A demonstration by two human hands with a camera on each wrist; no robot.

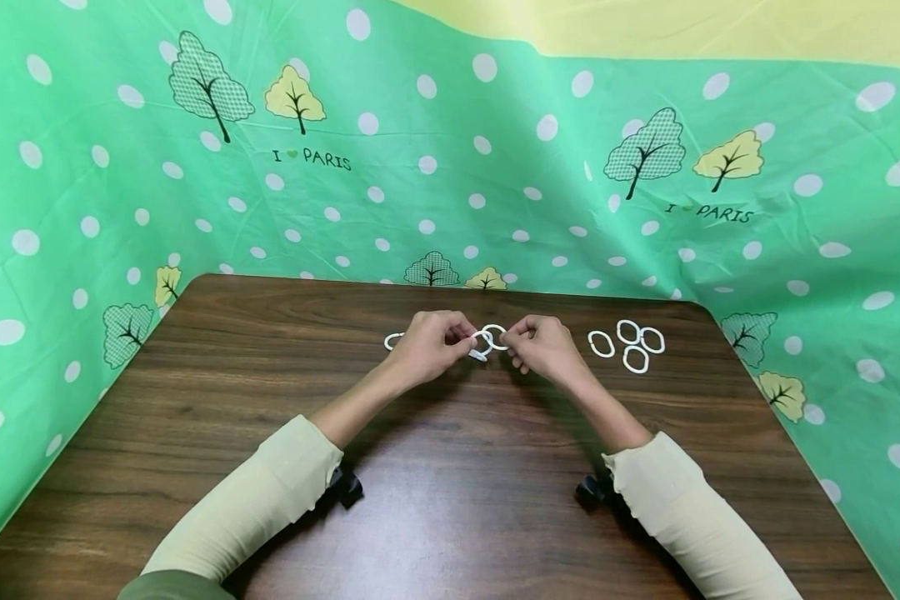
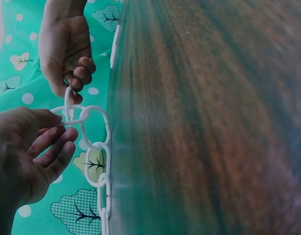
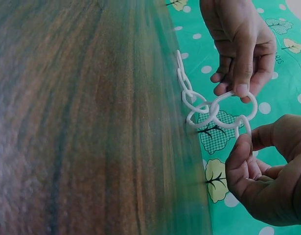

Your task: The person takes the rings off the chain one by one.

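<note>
My left hand (image 1: 427, 348) pinches a white oval chain link (image 3: 255, 108) between thumb and fingertips, over the far middle of the table. Facing it, my right hand (image 1: 546, 346) pinches another white link (image 3: 244, 118) between thumb and index finger. This second link passes through the first one, and part of it is hidden behind the right fingertips. From the left hand's link, a chain of joined white links (image 2: 86, 169) hangs down to the tabletop. In the head view the left hand covers most of this chain, with one end link (image 1: 390, 342) showing to its left.
Several loose white links (image 1: 636, 360) lie on the dark wooden table (image 1: 457, 500) to the right of my right hand. A green dotted cloth (image 1: 480, 200) with printed trees stands up behind the far edge and along both sides.
</note>
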